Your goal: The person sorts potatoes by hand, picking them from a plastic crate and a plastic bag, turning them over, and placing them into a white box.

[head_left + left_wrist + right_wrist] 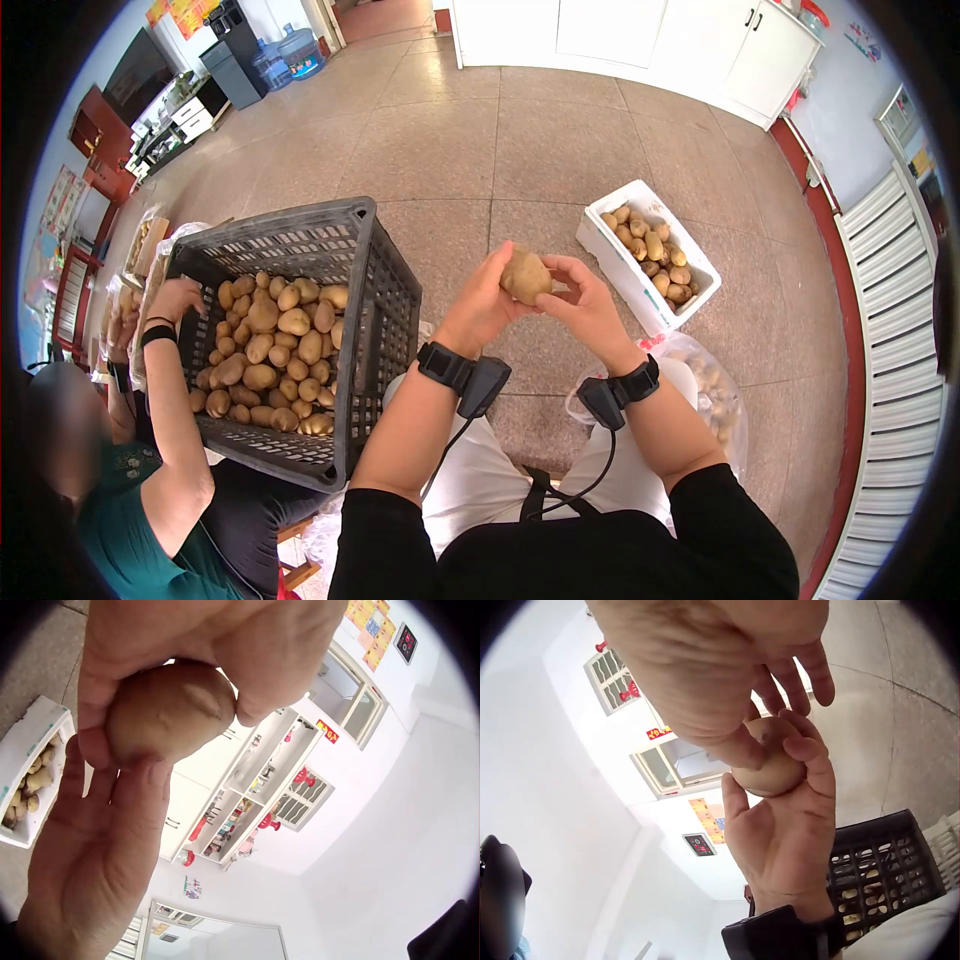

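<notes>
A brown potato is held up between both hands, above the floor between the crate and the white box. The left hand grips it from the left, fingers and thumb curled round it; in the right wrist view this hand cups the potato. From the other side, the right hand touches it with thumb and fingertips. In the left wrist view, the right thumb rests on the lower edge of the potato, with the right hand below it.
A black crate full of potatoes stands at the left, where another person's hand reaches over its edge. At the right are a white foam box with potatoes and a clear plastic bag of potatoes.
</notes>
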